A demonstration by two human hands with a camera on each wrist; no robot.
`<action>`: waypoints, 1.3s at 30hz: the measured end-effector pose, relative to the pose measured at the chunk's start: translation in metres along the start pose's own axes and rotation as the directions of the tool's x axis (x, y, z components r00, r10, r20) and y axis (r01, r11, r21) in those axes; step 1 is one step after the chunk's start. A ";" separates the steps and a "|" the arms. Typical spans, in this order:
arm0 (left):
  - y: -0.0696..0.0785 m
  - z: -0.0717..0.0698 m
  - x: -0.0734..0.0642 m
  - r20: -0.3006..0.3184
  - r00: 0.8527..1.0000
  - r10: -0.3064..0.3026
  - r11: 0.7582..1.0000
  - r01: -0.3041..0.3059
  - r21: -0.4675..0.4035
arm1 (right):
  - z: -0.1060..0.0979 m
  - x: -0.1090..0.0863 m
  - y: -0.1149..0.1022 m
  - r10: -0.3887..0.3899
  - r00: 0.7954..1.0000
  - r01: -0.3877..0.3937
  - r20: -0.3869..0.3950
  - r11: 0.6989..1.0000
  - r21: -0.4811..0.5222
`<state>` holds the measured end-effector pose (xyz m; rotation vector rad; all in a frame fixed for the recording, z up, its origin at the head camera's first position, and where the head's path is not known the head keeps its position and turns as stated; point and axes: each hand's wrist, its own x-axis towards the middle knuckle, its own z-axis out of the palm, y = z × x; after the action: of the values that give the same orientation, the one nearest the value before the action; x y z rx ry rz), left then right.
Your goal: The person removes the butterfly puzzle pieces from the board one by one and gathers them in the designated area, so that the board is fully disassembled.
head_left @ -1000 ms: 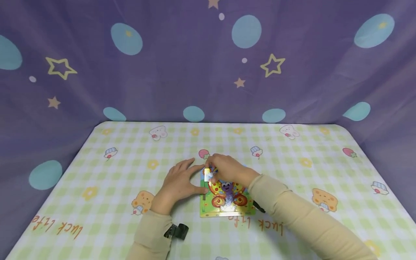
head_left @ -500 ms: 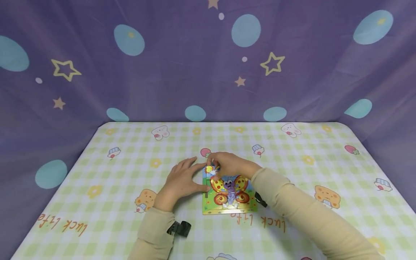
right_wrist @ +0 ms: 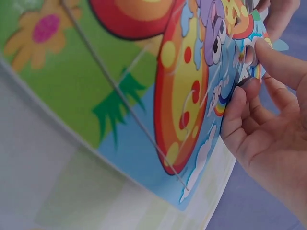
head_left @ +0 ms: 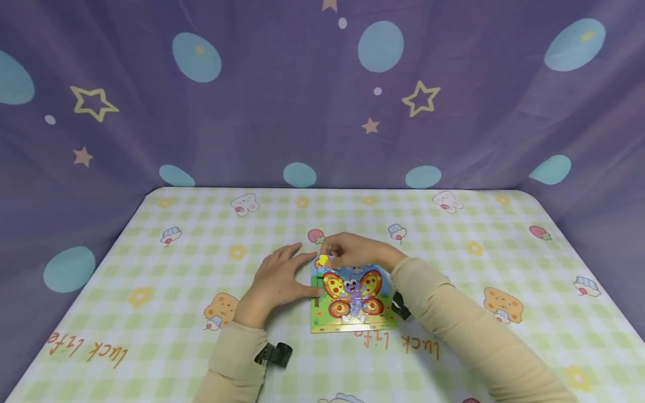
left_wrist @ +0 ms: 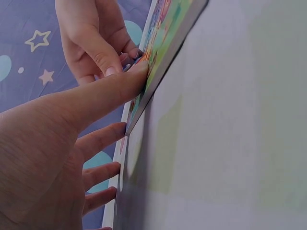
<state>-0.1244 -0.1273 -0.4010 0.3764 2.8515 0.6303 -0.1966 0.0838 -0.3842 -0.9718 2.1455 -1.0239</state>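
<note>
A butterfly jigsaw puzzle point(head_left: 322, 316) lies on the table in front of me. My left hand point(head_left: 277, 282) steadies its left side, thumb on the edge and index fingertip by the far-left corner; the other fingers spread over the cloth. My right hand point(head_left: 358, 250) reaches across the puzzle's far edge and pinches a puzzle piece point(head_left: 322, 261) with a yellow sun at that corner. From the right wrist, the puzzle point(right_wrist: 184, 110) fills much of the view, and the right fingers meet at its far end, partly covering the piece. In the left wrist view, the left thumb point(left_wrist: 110, 93) presses the puzzle's edge.
A green-and-white checked tablecloth point(head_left: 171, 291) with printed cartoons covers the table. Behind it hangs a purple curtain point(head_left: 252, 112) with stars and blue dots. Dark wrist straps point(head_left: 276, 355) show at both sleeves.
The sun piece was tilted up with glare on it and now lies flatter at the puzzle's far-left corner. My right fingers have shifted slightly away from me; the left hand stays in place.
</note>
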 end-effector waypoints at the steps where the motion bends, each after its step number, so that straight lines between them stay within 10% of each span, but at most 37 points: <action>1: 0.000 0.000 0.000 -0.003 1.000 0.002 1.000 -0.002 0.000 | -0.001 0.000 -0.001 0.011 1.000 -0.011 -0.001 1.000 0.001; 10: 0.006 0.007 0.000 0.007 1.000 -0.002 1.000 0.002 -0.026 | -0.003 -0.008 0.004 0.178 0.984 -0.178 0.011 0.983 0.034; 30: 0.004 0.003 -0.005 0.038 0.999 -0.015 1.000 0.015 0.002 | -0.007 -0.010 -0.003 0.118 0.993 -0.118 0.022 0.993 0.010; 39: 0.004 -0.002 -0.005 0.067 0.998 0.009 1.000 -0.010 0.008 | -0.021 -0.021 0.004 0.090 0.992 -0.087 -0.087 0.996 0.037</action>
<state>-0.1197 -0.1259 -0.3966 0.4046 2.7912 0.5960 -0.2013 0.1109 -0.3729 -0.8220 2.2149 -1.0742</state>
